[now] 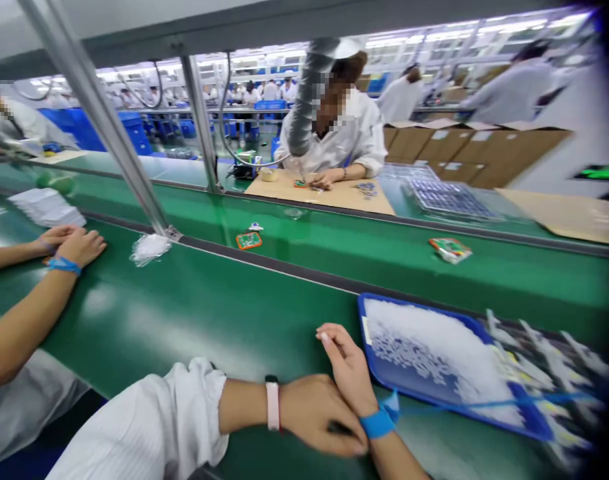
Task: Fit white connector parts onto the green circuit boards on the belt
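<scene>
My left hand (317, 410), with a pink band at its wrist, reaches across to my right wrist. Its fingers are bent together, slightly blurred, by the lower edge of the blue wrist strap (379, 421); a dark patch shows between them, and I cannot make out what they grip. My right hand (349, 367) is raised over the green bench, left of a blue tray (409, 387). Its fingers curl toward the thumb, and no object shows in them. Small clear-white plastic pieces (424, 333) are heaped in the tray.
Blurred tools with pale handles (539, 367) lie right of the tray, where a blue cord crosses. Circuit boards in orange frames (248, 240) lie on the green belt. A neighbour's hands (82, 247) are at left, near a clear plastic bag (150, 248). Another person works opposite.
</scene>
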Tool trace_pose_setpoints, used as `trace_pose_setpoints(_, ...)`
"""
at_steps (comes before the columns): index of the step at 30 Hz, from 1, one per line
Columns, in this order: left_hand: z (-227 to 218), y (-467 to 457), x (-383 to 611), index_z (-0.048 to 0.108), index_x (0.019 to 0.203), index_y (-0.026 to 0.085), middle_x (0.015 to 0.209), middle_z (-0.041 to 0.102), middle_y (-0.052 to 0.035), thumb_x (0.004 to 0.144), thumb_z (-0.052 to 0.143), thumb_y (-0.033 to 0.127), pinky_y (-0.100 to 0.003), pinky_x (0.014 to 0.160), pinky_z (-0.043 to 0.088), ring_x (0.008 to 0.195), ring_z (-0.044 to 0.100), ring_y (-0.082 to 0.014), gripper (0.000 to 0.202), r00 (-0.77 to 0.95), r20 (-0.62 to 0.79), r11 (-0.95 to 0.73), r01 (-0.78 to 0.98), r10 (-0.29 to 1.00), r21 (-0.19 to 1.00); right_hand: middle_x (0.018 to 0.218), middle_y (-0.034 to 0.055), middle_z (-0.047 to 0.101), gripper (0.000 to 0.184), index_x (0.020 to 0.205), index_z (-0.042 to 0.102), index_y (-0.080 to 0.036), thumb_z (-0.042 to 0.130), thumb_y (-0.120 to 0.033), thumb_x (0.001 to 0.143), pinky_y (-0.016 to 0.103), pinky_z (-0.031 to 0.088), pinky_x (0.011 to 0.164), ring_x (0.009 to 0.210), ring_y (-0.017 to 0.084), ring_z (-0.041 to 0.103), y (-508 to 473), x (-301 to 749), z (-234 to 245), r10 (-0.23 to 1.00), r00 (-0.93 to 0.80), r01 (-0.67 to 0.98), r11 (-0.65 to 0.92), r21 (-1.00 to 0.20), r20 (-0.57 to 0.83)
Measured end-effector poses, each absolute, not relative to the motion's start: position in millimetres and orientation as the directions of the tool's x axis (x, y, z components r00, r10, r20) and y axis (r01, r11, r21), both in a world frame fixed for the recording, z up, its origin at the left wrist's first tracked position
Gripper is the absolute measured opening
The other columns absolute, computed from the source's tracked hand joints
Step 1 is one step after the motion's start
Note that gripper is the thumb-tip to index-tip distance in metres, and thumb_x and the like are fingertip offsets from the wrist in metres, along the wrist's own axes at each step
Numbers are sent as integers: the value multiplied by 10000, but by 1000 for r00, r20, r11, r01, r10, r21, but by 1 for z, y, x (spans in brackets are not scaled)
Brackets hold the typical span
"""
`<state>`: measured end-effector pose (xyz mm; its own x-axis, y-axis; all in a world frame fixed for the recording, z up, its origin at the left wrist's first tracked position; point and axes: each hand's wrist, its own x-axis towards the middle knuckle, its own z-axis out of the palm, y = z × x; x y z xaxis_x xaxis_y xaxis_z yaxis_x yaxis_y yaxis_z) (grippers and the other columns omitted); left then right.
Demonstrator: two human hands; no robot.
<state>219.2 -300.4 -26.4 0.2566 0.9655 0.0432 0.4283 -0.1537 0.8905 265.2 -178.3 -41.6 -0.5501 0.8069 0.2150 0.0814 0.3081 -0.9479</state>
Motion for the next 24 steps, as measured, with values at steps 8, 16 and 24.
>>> trace_pose_setpoints(8, -40, -227, 170, 645, 538, 165, 594, 653, -58, 774, 591, 532, -281, 726, 477, 691, 629, -174, 439, 395, 11, -9, -5, 919, 1000, 910, 100, 687, 473, 803, 678, -177, 441, -587, 828, 408, 475, 867, 891, 232, 627, -181, 273, -25, 677, -736, -76, -65, -995, 12)
trace_pose_setpoints(16, -36, -226, 167, 355, 381, 196, 348, 304, 22, 765, 418, 614, -247, 422, 263, 366, 314, -88, 571, 158, 0, 49, -311, 988, 949, 1125, 130, 643, 545, 1145, 597, -194, 503, -602, 796, 396, 491, 882, 1052, 242, 597, -192, 270, -32, 621, -784, -205, -269, -941, -7)
trace_pose_setpoints(24, -38, -235, 164, 395, 390, 180, 381, 319, 27, 643, 575, 537, -264, 438, 177, 394, 271, -74, 473, 142, -16, 74, -415, 990, 907, 1087, 93, 613, 579, 1211, 550, -196, 675, -464, 714, 272, 528, 678, 917, 188, 607, -193, 274, -33, 556, -831, -135, -198, -971, 2)
